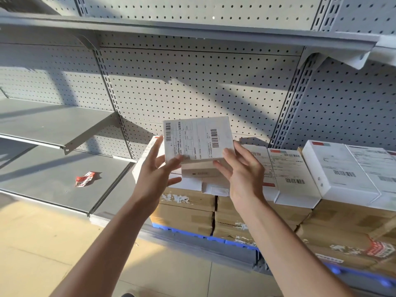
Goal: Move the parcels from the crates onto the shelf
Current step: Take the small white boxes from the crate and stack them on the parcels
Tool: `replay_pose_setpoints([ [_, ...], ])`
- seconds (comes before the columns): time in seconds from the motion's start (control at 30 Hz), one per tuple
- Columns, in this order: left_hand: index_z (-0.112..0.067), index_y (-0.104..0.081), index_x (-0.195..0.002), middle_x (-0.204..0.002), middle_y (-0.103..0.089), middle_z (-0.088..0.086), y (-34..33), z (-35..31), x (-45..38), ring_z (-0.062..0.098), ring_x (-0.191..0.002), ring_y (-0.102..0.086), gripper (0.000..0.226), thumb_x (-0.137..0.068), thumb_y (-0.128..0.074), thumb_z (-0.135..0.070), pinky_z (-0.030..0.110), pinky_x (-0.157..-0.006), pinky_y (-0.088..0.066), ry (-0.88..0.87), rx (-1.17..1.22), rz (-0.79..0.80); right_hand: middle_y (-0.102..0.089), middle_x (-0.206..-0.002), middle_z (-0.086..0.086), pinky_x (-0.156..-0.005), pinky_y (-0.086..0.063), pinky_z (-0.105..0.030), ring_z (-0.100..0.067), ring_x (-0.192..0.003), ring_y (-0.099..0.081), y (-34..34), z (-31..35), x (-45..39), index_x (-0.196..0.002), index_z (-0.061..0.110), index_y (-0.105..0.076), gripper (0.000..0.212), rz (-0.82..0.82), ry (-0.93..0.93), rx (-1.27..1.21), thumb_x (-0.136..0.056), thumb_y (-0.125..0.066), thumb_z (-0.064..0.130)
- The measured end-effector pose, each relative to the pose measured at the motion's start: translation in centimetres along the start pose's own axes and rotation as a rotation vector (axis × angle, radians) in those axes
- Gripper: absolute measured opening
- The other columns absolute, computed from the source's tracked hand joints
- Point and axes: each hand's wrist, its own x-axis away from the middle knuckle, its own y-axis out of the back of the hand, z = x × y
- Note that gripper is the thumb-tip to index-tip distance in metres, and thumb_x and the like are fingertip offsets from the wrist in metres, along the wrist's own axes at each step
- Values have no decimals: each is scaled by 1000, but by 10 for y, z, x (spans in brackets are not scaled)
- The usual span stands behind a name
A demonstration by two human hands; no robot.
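Note:
A small white parcel (198, 139) with a barcode label is held up in front of the pegboard back of the grey shelf (53, 174). My left hand (156, 170) grips its left lower corner and my right hand (242, 168) grips its right lower corner. Right below it lie other white parcels (287, 174) in a row on top of stacked brown cartons (186, 215). A larger white box (338, 170) lies at the right. No crate is in view.
A crumpled red and white label (84, 178) lies on the lower shelf at the left. A shorter shelf board (49, 123) juts out above it. An upper shelf (192, 31) runs overhead. Blue plastic edging (192, 233) shows under the cartons. Tan floor lies below.

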Motion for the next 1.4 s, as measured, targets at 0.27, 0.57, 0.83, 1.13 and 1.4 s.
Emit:
replay_pose_setpoints([
  [0.27, -34, -46, -149, -126, -70, 5, 4, -10, -5, 26, -114, -69, 72, -90, -68, 2, 48, -85, -60, -75, 174, -49, -72, -108, -10, -83, -63, -44, -26, -98, -72, -6, -4, 6, -113, 12, -68, 32, 104, -80, 193, -86, -73, -5],
  [0.57, -34, -45, -150, -110, -75, 6, 20, -15, -13, 28, -89, -72, 77, -86, -68, 3, 47, -81, -57, 51, 223, -70, 5, -167, 23, -120, -8, -27, 7, -151, 6, 5, 13, -2, -159, 41, -25, 98, 619, 537, 1223, -80, -84, 43],
  [0.83, -31, -50, -143, -100, -73, 1, 25, -15, -15, 24, -83, -66, 62, -90, -71, -9, 38, -73, -53, 66, 245, -133, 5, -167, 21, -117, -15, -28, -1, -153, 0, 9, 4, 3, -159, 34, -30, 106, 782, 662, 1330, -71, -85, 56],
  [1.13, -21, -43, -149, -131, -65, 4, 17, -14, -6, 21, -105, -71, 65, -92, -73, -19, 41, -80, -61, -21, 99, -198, -21, -160, 23, -106, -12, 1, 0, -144, -23, -5, -14, 12, -148, 24, -51, 81, 566, 728, 1203, -77, -81, 49],
  [1.4, -23, -62, -137, -118, -70, -23, 20, -13, 7, -1, -97, -71, 42, -96, -69, -22, 26, -69, -59, -168, -220, -204, -35, -161, 2, -114, -23, -15, -18, -144, -31, -39, -45, 17, -147, 19, -52, 75, 457, 704, 1257, -84, -74, 54],
])
